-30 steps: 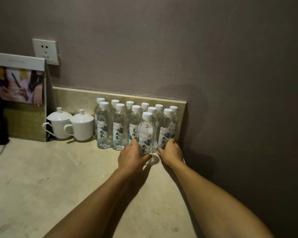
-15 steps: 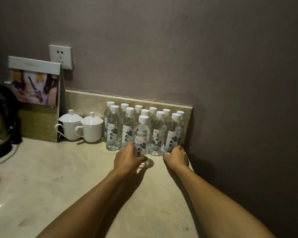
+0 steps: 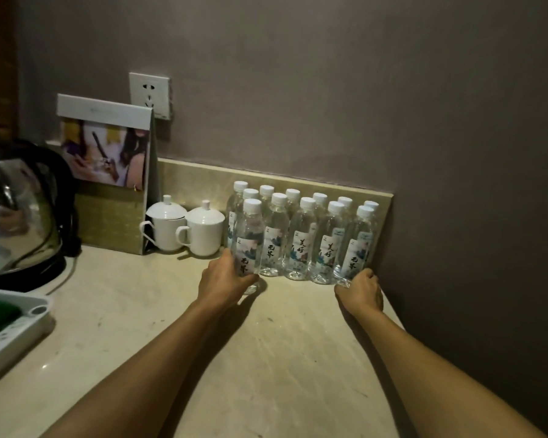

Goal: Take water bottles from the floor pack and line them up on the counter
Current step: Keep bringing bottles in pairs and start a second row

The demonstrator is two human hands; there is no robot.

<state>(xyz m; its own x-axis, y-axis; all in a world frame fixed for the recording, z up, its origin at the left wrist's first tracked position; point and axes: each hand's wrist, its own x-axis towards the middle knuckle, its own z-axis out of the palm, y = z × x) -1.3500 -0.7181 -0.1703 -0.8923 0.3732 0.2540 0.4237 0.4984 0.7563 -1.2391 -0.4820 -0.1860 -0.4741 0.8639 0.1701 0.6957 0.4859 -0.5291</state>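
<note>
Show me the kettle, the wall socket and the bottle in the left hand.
kettle (image 3: 16,213), head view, on its shiny steel side.
wall socket (image 3: 149,94), head view, on its white faceplate.
bottle (image 3: 250,238), head view, on its clear body above the label.

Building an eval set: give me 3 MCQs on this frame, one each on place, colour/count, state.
1. Where do the two lidded cups stand?
A. left of the bottles
B. right of the bottles
C. on the tray

2. What colour are the bottle caps?
A. blue
B. white
C. red

3. What is the left hand doing?
A. resting flat on the counter
B. gripping a bottle
C. lifting a cup lid

Key: 1 A, cups sit between the card stand and the bottles. 2 B, every cap is white. 3 B, fingers wrap the bottle's lower part.
</note>
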